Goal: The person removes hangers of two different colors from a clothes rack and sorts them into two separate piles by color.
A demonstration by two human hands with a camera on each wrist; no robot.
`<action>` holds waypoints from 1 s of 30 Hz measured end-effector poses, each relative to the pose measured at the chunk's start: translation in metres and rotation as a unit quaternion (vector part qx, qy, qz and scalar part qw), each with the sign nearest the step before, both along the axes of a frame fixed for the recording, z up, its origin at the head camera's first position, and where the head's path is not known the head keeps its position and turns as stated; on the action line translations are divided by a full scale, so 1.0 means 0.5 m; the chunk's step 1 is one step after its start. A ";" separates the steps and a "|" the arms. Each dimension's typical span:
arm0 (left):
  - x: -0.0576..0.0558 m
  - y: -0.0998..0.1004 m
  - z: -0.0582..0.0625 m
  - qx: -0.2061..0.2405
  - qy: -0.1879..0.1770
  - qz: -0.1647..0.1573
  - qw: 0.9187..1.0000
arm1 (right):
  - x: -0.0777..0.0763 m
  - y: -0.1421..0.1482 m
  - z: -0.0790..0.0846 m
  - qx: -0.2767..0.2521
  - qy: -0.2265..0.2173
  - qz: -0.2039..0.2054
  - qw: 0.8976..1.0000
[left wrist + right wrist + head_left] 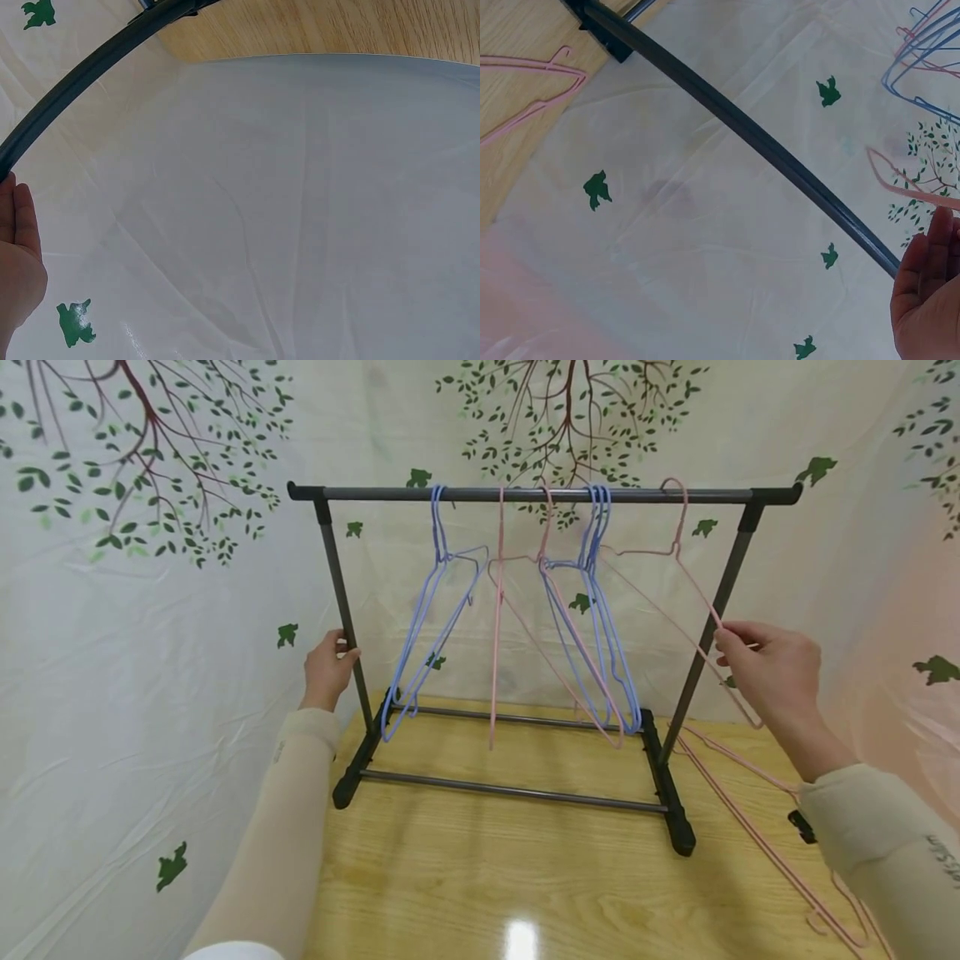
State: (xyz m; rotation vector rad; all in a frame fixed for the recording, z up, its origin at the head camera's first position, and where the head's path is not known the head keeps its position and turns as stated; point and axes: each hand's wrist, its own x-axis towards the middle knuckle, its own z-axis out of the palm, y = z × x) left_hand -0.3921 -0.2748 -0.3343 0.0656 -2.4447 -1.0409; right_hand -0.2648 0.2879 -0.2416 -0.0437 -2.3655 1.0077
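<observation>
A black clothes rack (517, 792) stands on the wooden tabletop. My left hand (328, 670) grips its left post (339, 578), with thumb and fingers on either side. At the right end, my right hand (776, 664) pinches the sloping arm of a pink hanger (697, 583), whose hook is over the top rail (480, 495). In the right wrist view, the fingers of that hand (930, 300) are near the rack's right post (742, 124). Blue hangers (420, 627) hang toward the left, and a second blue bunch (600, 610) hangs right of centre, with pink hangers (496, 652) between them.
More pink hangers (757, 835) lie on the tabletop (450, 877) at the right, beside the rack's black foot (678, 827). A small black object (801, 827) is near them. Pale cloth (187, 693) printed with branches and green shapes surrounds the table.
</observation>
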 end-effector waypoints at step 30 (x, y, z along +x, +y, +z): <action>0.014 0.004 0.003 0.002 -0.002 -0.005 1.000 | 0.045 0.088 -0.069 0.041 0.249 0.018 0.967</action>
